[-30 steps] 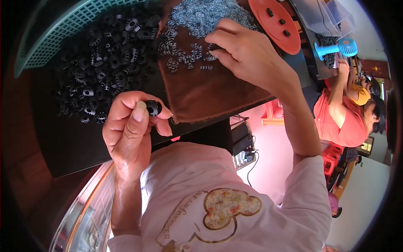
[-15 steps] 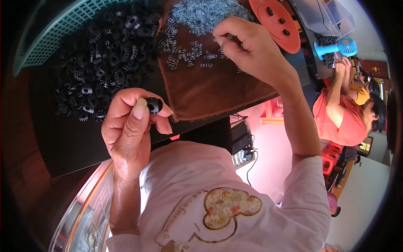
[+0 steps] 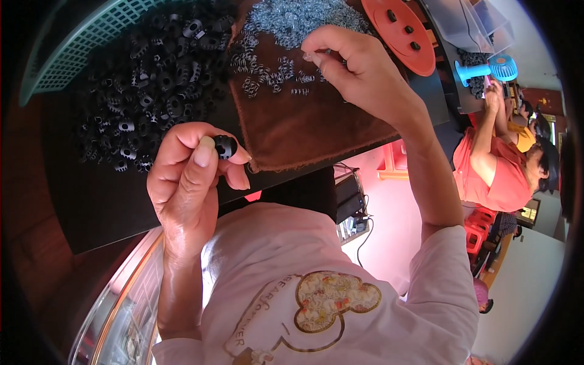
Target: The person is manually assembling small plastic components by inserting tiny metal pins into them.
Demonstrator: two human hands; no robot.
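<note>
My left hand (image 3: 185, 182) is closed, pinching a small black plastic clip piece (image 3: 226, 147) between thumb and fingers, just off the near left corner of a brown cloth (image 3: 310, 134). Over the cloth, my right hand (image 3: 365, 76) is closed too, its thumb and forefinger tips together on a tiny shiny metal spring (image 3: 307, 56). Beyond those fingertips lies a heap of silvery springs (image 3: 298, 21), with several scattered toward me. To the left spreads a big pile of black toothed clip pieces (image 3: 146, 91).
A green plastic basket (image 3: 58, 61) lies at the far left. On the right is a red plate (image 3: 420, 61) with 3 small black pieces, then a blue hand fan (image 3: 486, 70) and a clear plastic bin (image 3: 465, 27). Another person in a red shirt (image 3: 486, 167) sits farther right.
My right hand has shifted slightly left, and its fingertips have lifted off the loose springs with a spring pinched in them. My left hand holds the clip piece almost unmoved, turned slightly.
</note>
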